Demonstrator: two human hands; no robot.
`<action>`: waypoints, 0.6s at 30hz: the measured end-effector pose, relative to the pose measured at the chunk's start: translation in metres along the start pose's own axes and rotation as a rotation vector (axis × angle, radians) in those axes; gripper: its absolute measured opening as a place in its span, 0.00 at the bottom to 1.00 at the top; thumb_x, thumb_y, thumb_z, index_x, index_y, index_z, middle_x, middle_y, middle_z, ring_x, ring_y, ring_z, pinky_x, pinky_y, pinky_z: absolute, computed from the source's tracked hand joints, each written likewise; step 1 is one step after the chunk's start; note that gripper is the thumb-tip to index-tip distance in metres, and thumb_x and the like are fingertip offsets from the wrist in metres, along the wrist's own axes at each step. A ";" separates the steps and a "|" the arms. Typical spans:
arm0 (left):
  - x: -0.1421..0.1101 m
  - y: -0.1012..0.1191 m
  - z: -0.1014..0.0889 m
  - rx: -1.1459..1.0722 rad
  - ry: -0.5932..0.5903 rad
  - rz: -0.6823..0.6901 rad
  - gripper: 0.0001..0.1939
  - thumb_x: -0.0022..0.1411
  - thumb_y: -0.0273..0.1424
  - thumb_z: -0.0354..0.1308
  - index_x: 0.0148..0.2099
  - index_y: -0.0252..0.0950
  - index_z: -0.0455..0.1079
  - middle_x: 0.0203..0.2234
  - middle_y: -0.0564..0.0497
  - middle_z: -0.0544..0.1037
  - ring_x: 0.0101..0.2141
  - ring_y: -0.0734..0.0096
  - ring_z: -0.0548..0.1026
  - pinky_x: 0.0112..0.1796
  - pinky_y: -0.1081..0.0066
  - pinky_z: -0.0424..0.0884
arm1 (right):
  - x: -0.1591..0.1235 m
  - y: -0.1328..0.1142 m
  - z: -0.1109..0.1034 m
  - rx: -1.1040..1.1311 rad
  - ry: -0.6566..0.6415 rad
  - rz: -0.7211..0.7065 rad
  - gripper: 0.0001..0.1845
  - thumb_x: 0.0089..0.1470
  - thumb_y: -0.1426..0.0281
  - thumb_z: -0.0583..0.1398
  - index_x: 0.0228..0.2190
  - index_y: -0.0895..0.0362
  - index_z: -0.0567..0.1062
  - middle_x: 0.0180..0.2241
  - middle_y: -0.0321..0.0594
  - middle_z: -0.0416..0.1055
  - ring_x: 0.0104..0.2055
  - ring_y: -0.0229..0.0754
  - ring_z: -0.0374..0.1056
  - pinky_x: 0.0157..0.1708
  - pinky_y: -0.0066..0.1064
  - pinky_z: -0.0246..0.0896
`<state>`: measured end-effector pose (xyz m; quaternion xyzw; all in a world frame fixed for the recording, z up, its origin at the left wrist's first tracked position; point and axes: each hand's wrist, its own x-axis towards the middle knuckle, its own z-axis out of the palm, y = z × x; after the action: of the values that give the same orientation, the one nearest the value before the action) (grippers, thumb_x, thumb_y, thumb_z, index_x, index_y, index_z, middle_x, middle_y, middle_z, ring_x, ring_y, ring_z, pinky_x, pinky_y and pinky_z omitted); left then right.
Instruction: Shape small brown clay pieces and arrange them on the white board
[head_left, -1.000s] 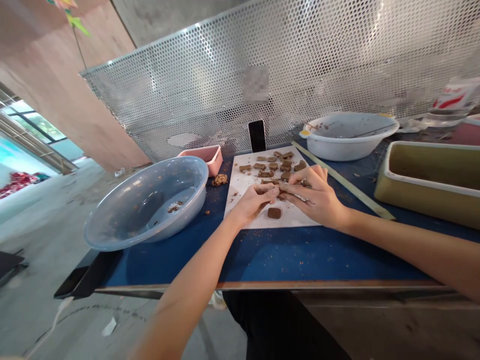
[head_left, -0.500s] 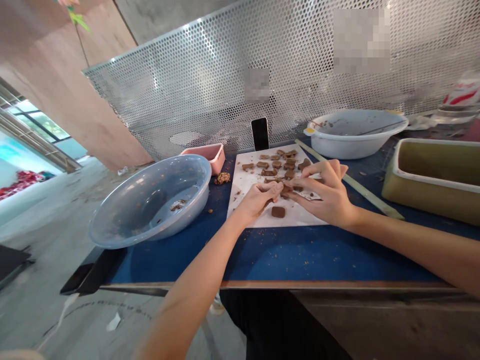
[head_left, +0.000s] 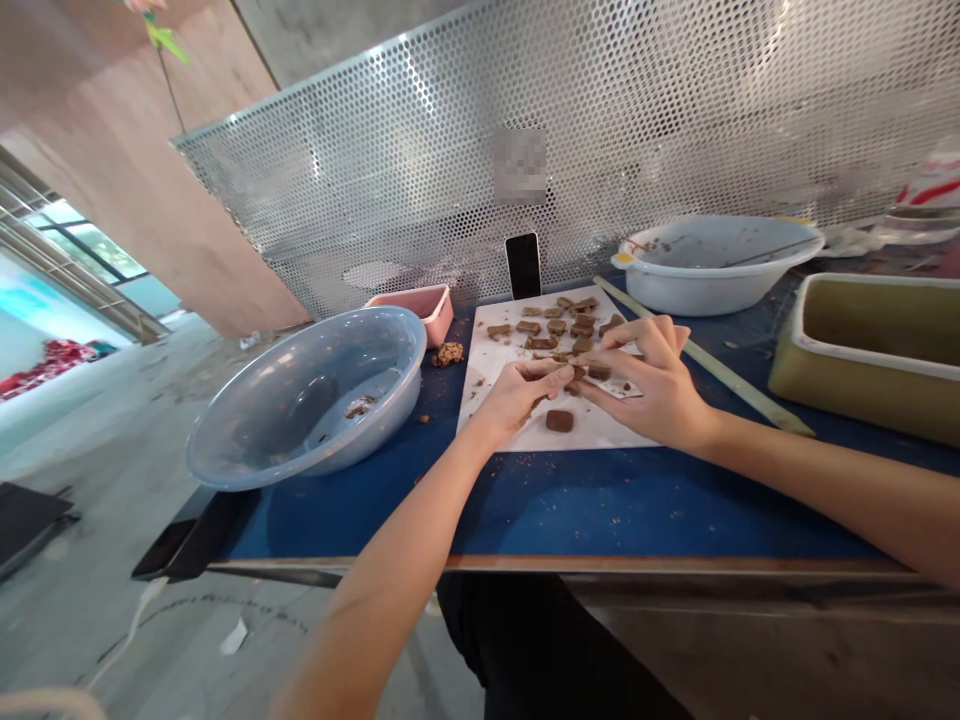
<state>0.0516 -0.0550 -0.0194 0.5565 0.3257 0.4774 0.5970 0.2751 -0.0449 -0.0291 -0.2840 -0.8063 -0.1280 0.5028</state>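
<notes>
White board [head_left: 592,428] under small brown block [head_left: 578,373].

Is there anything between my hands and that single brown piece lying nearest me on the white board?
Nothing visible. The single brown piece lies on bare white board, just below the left hand and right hand, which pinch another brown piece between them.
</notes>
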 end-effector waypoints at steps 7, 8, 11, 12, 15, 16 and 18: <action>-0.001 -0.003 -0.002 0.048 0.010 0.009 0.27 0.54 0.53 0.82 0.27 0.36 0.78 0.25 0.54 0.72 0.30 0.74 0.66 0.34 0.67 0.60 | 0.000 0.003 0.000 0.064 -0.021 0.024 0.06 0.69 0.60 0.70 0.42 0.47 0.87 0.45 0.45 0.73 0.50 0.55 0.68 0.51 0.52 0.64; 0.000 -0.003 -0.002 0.050 0.016 0.005 0.28 0.55 0.54 0.81 0.26 0.36 0.77 0.24 0.54 0.71 0.29 0.73 0.66 0.33 0.67 0.60 | 0.000 0.004 0.000 0.057 -0.035 0.042 0.06 0.68 0.60 0.70 0.42 0.47 0.86 0.46 0.45 0.73 0.50 0.56 0.68 0.52 0.54 0.64; 0.001 -0.005 -0.002 0.036 0.093 -0.008 0.31 0.61 0.56 0.77 0.24 0.37 0.72 0.22 0.54 0.69 0.27 0.74 0.64 0.33 0.66 0.60 | 0.002 0.003 0.001 0.061 -0.057 0.089 0.07 0.69 0.60 0.68 0.41 0.50 0.83 0.47 0.46 0.72 0.52 0.58 0.68 0.56 0.58 0.63; 0.002 -0.005 -0.002 0.026 0.141 -0.006 0.31 0.63 0.56 0.75 0.24 0.37 0.72 0.22 0.54 0.69 0.27 0.74 0.64 0.33 0.66 0.60 | 0.002 0.003 0.001 0.081 -0.063 0.095 0.07 0.70 0.62 0.66 0.41 0.51 0.82 0.47 0.47 0.71 0.52 0.58 0.68 0.57 0.59 0.63; 0.006 -0.006 -0.005 -0.026 0.282 0.008 0.29 0.69 0.55 0.70 0.27 0.37 0.75 0.21 0.54 0.69 0.25 0.74 0.63 0.30 0.67 0.58 | 0.004 0.000 0.000 0.151 -0.096 0.099 0.10 0.73 0.66 0.59 0.37 0.52 0.77 0.44 0.46 0.70 0.50 0.56 0.68 0.57 0.59 0.64; 0.007 -0.006 -0.007 -0.051 0.321 0.014 0.28 0.70 0.54 0.69 0.28 0.37 0.76 0.21 0.54 0.68 0.25 0.74 0.63 0.29 0.68 0.57 | 0.005 -0.001 -0.001 0.165 -0.105 0.098 0.12 0.73 0.66 0.58 0.35 0.52 0.76 0.43 0.45 0.69 0.49 0.55 0.67 0.57 0.58 0.64; 0.009 -0.005 -0.011 -0.104 0.391 0.029 0.27 0.72 0.55 0.66 0.31 0.37 0.79 0.19 0.54 0.66 0.23 0.74 0.61 0.27 0.68 0.56 | 0.006 -0.002 0.000 0.179 -0.105 0.084 0.17 0.74 0.65 0.59 0.30 0.52 0.74 0.41 0.44 0.69 0.48 0.53 0.66 0.55 0.56 0.66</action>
<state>0.0459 -0.0420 -0.0249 0.4265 0.4021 0.6010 0.5433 0.2723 -0.0447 -0.0239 -0.2779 -0.8270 -0.0194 0.4883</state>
